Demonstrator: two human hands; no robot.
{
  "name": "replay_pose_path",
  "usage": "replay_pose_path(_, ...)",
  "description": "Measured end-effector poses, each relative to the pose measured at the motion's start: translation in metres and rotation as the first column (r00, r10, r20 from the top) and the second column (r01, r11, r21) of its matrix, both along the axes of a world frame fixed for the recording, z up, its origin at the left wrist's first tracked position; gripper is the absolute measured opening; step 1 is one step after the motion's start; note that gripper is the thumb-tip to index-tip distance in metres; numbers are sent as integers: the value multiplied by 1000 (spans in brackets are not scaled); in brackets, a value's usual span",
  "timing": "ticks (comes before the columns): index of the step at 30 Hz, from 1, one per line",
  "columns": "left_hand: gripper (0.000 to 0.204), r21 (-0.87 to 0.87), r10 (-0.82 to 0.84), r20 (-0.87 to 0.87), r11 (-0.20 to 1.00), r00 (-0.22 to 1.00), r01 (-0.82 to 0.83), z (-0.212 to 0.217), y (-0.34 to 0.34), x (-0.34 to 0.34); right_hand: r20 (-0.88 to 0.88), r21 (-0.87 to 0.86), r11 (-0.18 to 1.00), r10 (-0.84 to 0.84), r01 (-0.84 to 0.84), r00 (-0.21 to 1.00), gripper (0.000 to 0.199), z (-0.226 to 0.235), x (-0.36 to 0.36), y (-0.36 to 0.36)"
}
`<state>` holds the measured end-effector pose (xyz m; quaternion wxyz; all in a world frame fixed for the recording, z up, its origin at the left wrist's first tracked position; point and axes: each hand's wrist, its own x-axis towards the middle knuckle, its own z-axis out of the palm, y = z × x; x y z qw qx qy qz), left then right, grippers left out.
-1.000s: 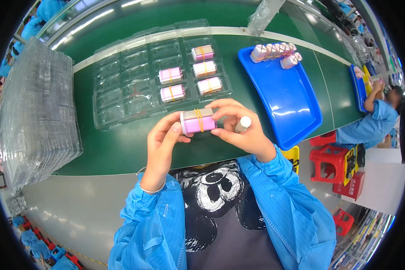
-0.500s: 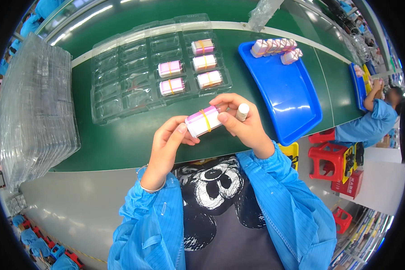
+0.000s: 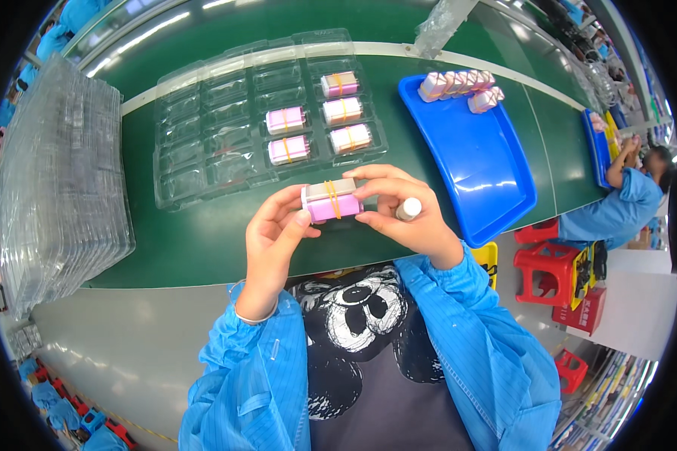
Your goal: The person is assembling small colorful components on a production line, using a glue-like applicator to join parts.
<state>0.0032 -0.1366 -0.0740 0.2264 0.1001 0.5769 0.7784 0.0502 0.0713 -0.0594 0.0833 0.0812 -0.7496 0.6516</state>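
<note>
Over the near edge of the green bench (image 3: 203, 240), both hands have the small pink block (image 3: 331, 201) pinched between them, up in the air and not resting on anything. Left hand (image 3: 274, 237) has thumb and fingertips closed on the left end; right hand (image 3: 399, 214) curls its fingers over the top and right end, and it's also got a little white cylinder (image 3: 408, 208) tucked in the same grip.

Honestly that doubled-up right hand looks like the weak spot. Juggling two things at once, I'd guess either could slip and drop to the bench or off the front edge. The elastic could also roll off if a finger drags it.

The block itself: pale top, brighter pink-purple side, one yellow band around the middle. Same kind as the five already sitting in the clear blister tray (image 3: 195, 161), and more of them lie at the far end of the blue tray (image 3: 489, 173).
</note>
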Motion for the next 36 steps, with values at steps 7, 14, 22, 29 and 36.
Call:
replay_pose_path(7,43,133,2,-67,991,998,7,-4,0,2,-253,134,991,30,5,967,26,-6,-3,0)
replay_pose_path(14,41,153,50,-196,988,979,-20,-11,1,3,-282,180,984,46,6,958,22,-3,0,1)
replay_pose_path(22,54,169,101,-391,985,915,-37,-25,3,1,-168,-48,987,-161,155,972,16,-13,3,13)
replay_pose_path(29,53,55,128,-725,990,677,-129,-39,-3,-10,-154,-58,965,-261,255,953,15,-10,5,35)
replay_pose_path(36,53,-94,31,-922,949,385,-302,-47,-17,-30,-131,-31,833,-551,552,825,12,20,21,96)
